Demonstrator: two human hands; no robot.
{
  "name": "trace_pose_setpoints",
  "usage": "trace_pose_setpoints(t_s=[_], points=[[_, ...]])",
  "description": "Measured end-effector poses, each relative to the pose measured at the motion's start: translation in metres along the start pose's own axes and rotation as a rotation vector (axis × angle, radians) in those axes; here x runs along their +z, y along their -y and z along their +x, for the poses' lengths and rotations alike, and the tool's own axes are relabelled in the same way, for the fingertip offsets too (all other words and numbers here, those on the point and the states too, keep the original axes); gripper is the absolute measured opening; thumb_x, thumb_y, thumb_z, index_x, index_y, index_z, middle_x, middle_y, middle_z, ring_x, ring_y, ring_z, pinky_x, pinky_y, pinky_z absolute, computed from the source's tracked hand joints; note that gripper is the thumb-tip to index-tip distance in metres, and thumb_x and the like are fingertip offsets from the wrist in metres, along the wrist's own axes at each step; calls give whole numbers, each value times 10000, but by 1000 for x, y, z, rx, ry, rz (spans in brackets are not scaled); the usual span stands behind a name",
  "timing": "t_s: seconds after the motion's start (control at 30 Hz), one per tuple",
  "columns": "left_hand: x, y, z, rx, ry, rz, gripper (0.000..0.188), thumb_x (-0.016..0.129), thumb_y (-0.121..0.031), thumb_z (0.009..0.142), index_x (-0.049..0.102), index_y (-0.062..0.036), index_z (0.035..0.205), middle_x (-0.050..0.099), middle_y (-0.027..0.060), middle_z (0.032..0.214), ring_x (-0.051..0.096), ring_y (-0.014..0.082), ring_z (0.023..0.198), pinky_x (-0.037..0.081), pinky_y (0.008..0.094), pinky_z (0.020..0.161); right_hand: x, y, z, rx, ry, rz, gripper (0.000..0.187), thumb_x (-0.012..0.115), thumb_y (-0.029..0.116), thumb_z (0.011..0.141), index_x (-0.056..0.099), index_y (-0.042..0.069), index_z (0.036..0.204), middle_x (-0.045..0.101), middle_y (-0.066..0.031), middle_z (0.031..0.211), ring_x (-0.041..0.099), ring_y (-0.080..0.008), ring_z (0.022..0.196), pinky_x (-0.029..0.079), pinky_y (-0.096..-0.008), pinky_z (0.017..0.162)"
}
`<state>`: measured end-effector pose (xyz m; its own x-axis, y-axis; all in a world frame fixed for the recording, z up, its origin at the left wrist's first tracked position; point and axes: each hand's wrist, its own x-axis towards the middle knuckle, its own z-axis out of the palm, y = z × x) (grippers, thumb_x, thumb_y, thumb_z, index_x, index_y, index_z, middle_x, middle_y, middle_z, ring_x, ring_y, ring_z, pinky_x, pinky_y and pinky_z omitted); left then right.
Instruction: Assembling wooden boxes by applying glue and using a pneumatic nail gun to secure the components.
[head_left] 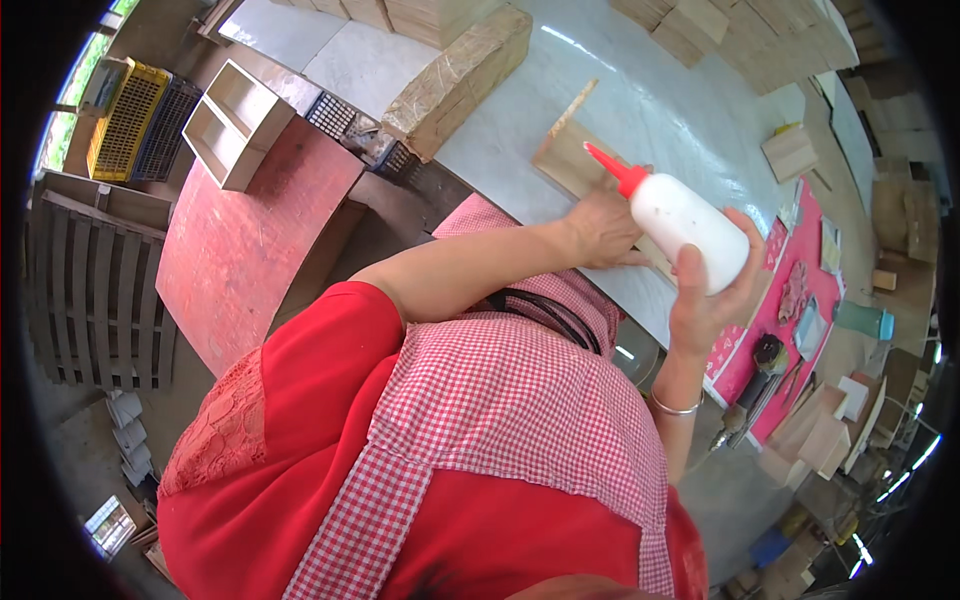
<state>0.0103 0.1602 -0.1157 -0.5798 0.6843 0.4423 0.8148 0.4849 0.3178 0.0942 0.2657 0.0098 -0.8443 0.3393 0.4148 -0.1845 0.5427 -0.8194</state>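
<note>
A white squeeze glue bottle [688, 228] with a red pointed nozzle is in my right hand [712, 290]. My fingers and thumb wrap round its base, and it tilts with the nozzle toward the upper left. Beneath it a light wooden board [575, 165] lies on the pale table. My left hand [602, 230] grips this board at its near side; the bottle hides some of its fingers. From the board's far corner extends a narrow wooden strip [573, 107].
A long taped brown package [458, 82] sits on the table's left part. Wooden pieces [740, 40] are stacked at the far right. Left, a divided wooden box [237, 122] stands on a red board [255, 225]. A power tool [757, 385] lies on a pink cloth [730, 362] at right.
</note>
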Motion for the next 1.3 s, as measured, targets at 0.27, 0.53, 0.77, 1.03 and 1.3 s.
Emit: trace_pose_setpoints(t_s=[0.27, 0.53, 0.77, 1.03, 1.3], points=[[2, 3, 8, 6, 216, -173, 792, 542, -593, 883, 384, -68, 1454, 440, 137, 1468, 330, 340, 1412, 247, 511, 1162, 30, 7, 11, -58, 131, 238, 601, 806, 229, 807, 495, 15, 1275, 558, -100, 1177, 573, -194, 1068, 484, -323, 916], [12, 5, 7, 12, 214, -171, 834, 531, -620, 884, 340, -80, 1491, 381, 141, 1521, 282, 338, 1447, 203, 522, 1184, 31, 8, 19, -110, 162, 178, 577, 809, 197, 813, 497, 10, 1262, 563, -101, 1161, 580, -189, 1049, 493, -324, 903], [12, 5, 7, 12, 174, -70, 880, 520, -656, 879, 296, -106, 1528, 324, 145, 1562, 203, 355, 1483, 138, 620, 1170, 35, 1, 34, -111, 120, 125, 601, 835, 152, 773, 493, -3, 1243, 564, -112, 1154, 583, -199, 1029, 498, -324, 881], [-10, -2, 2, -42, 210, -55, 818, 519, -637, 891, 374, -105, 1494, 341, 144, 1550, 213, 369, 1474, 134, 638, 1162, 43, -8, 52, -162, 47, 96, 567, 839, 166, 779, 518, 0, 1217, 565, -113, 1150, 585, -193, 999, 504, -320, 845], [-7, -1, 1, -57, 211, -56, 776, 538, -618, 889, 429, -102, 1459, 372, 148, 1523, 220, 369, 1465, 138, 638, 1162, 48, -7, 61, -122, 1, 63, 560, 841, 180, 785, 521, 6, 1211, 575, -106, 1121, 590, -189, 975, 508, -316, 825]])
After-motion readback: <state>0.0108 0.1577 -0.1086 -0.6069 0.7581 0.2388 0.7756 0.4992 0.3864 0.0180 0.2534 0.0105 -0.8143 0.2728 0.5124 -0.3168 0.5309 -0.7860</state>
